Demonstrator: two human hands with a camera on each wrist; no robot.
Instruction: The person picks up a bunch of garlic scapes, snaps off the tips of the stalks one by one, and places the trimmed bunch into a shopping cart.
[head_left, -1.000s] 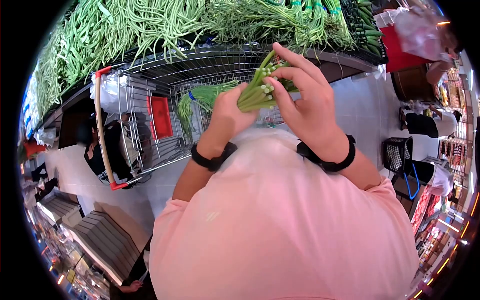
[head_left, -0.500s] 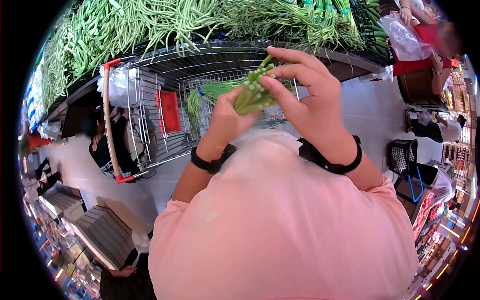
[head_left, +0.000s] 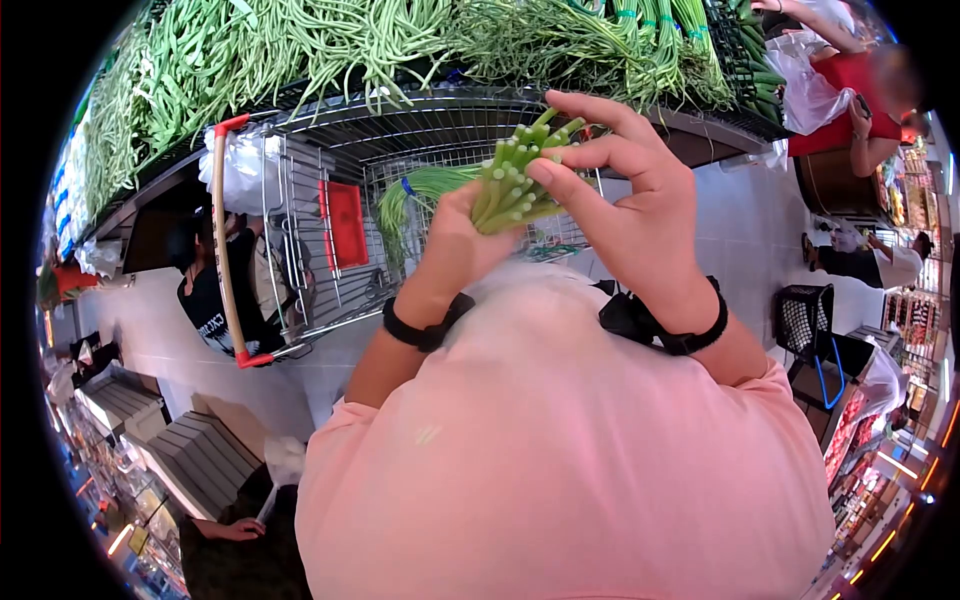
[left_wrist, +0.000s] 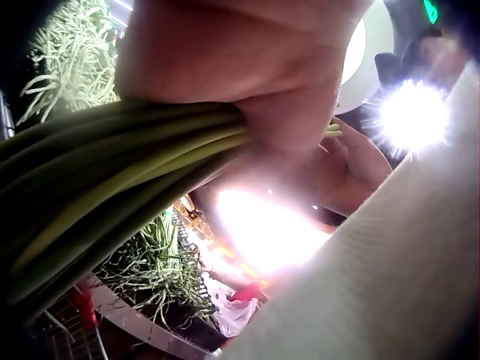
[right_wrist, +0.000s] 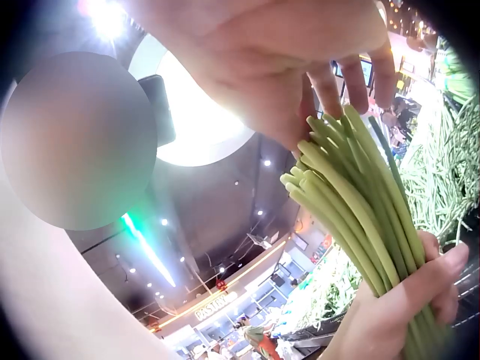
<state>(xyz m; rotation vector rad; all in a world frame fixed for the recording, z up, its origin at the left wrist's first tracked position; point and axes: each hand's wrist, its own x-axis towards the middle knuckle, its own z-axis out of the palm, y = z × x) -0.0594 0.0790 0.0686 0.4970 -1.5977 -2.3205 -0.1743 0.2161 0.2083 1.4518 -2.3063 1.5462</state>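
Note:
My left hand (head_left: 462, 245) grips a bunch of long green stems (head_left: 512, 180), its fingers and thumb wrapped round them. In the right wrist view the stems (right_wrist: 360, 202) fan a little, their pale cut ends uneven. My right hand (head_left: 630, 190) is at those ends, thumb and fingers spread and gently bent, the fingertips touching or very near the tips. The left wrist view shows the stems (left_wrist: 127, 165) running out from under the left hand (left_wrist: 247, 67). Another green bunch with a blue band (head_left: 440, 182) lies in the metal shopping cart (head_left: 400, 135).
Long beans (head_left: 330, 40) and other greens (head_left: 560, 50) heap on the display beyond the cart. The cart has a red panel (head_left: 346, 225) and a plastic bag (head_left: 250, 170). People stand at left and right; a black basket (head_left: 803, 315) is at the right.
The bunch has shifted slightly left, and its cut ends now face more toward the head camera. My right hand has moved a little right. A person in red has come further into view.

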